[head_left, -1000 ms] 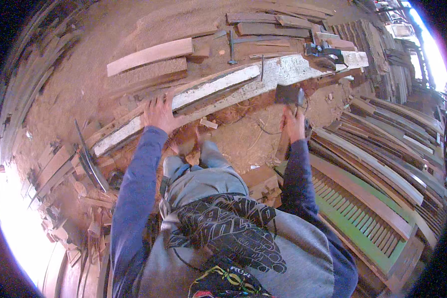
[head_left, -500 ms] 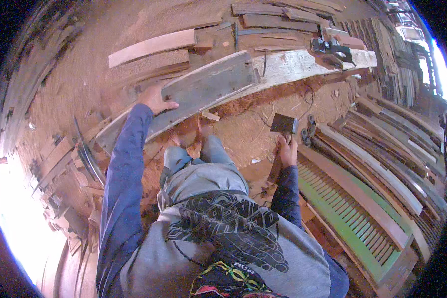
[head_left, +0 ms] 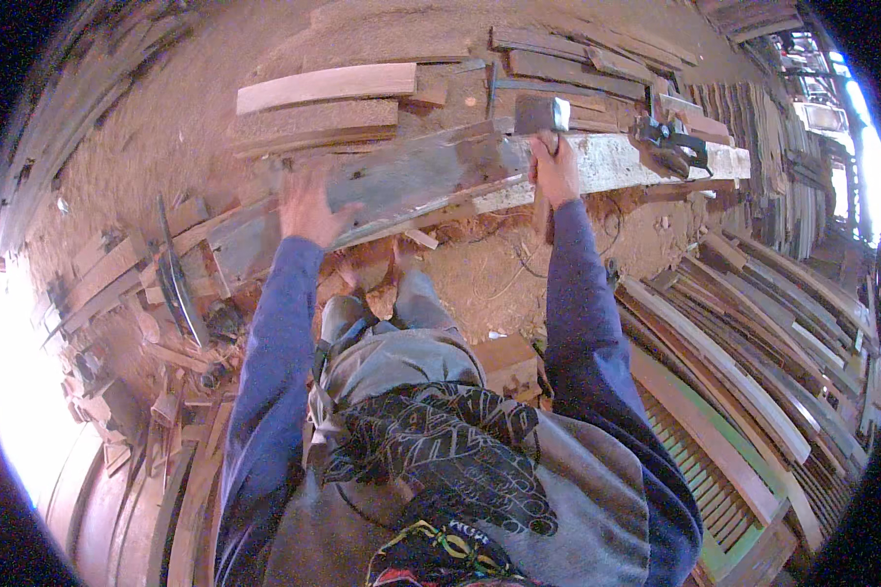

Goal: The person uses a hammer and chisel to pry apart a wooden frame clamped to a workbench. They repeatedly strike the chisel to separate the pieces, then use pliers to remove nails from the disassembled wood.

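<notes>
My left hand (head_left: pixel 308 203) lies over the near left part of a long grey weathered board (head_left: pixel 401 179), thumb spread, fingers blurred by motion. My right hand (head_left: pixel 556 171) is closed around the wooden handle of a short-handled tool with a broad, dark, square head (head_left: pixel 536 114). That head is held over the grey board's right end, one side of it shining bright. Whether it touches the wood I cannot tell. Under and beyond that end runs a pale, whitish board (head_left: pixel 607 158).
A dark power tool (head_left: pixel 671 145) rests on the pale board's right part. Beyond the grey board lie a light plank (head_left: pixel 328 86) and other timber. Stacked planks (head_left: pixel 744 333) and a green slatted frame (head_left: pixel 744 553) fill the right side. Wood pieces (head_left: pixel 117 259) lie at the left.
My right hand has swung the square-headed tool up and forward from beside my right leg to over the boards. My left hand's fingers have lifted or spread on the grey board.
</notes>
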